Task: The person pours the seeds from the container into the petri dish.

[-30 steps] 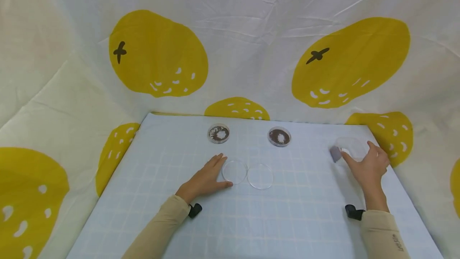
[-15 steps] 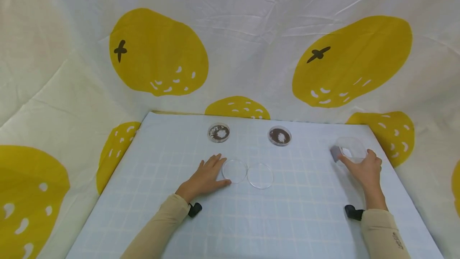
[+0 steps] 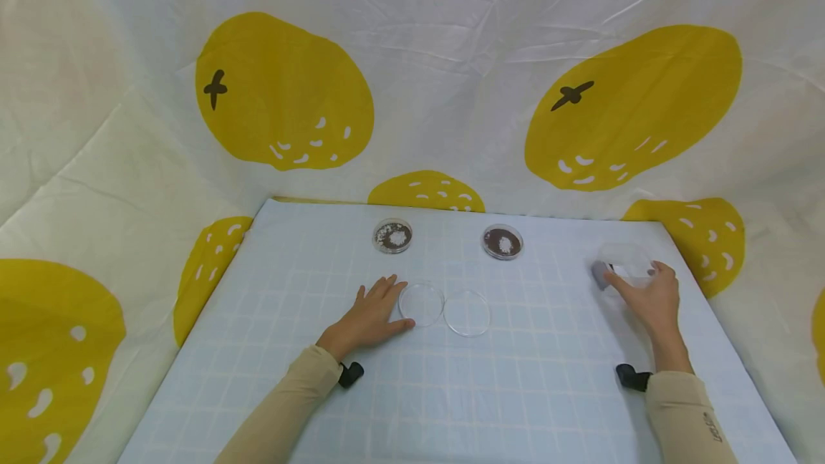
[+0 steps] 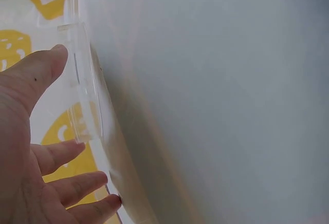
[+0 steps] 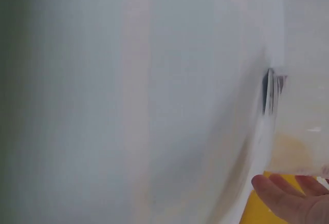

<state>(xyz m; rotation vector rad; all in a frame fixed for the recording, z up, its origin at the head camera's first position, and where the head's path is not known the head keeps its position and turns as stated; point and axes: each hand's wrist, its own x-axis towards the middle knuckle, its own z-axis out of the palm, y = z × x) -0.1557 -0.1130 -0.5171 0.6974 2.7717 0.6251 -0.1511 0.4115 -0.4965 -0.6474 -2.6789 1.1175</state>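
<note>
My left hand (image 3: pixel 364 317) rests on the table with fingers and thumb spread at the rim of a clear, round petri dish part (image 3: pixel 421 305). In the left wrist view, its thumb and fingertips lie along the clear dish wall (image 4: pixel 85 85). A second clear petri dish part (image 3: pixel 467 313) stands right beside the first. At the right, my right hand (image 3: pixel 651 303) grips the near side of a clear plastic container (image 3: pixel 628 258), thumb at left and fingers at right. A small grey block (image 3: pixel 600 276) sits at the container's left side, partly behind the thumb.
Two petri dishes with dark brown contents and white patches, a left one (image 3: pixel 392 236) and a right one (image 3: pixel 503 243), stand near the table's back edge. Pale checked cloth covers the table (image 3: pixel 503 399). A fruit-print curtain (image 3: pixel 445 92) hangs behind it and at both sides.
My right hand's fingers have moved left, closing in on the clear container's side. My left hand stays at the petri dish part with barely any shift.
</note>
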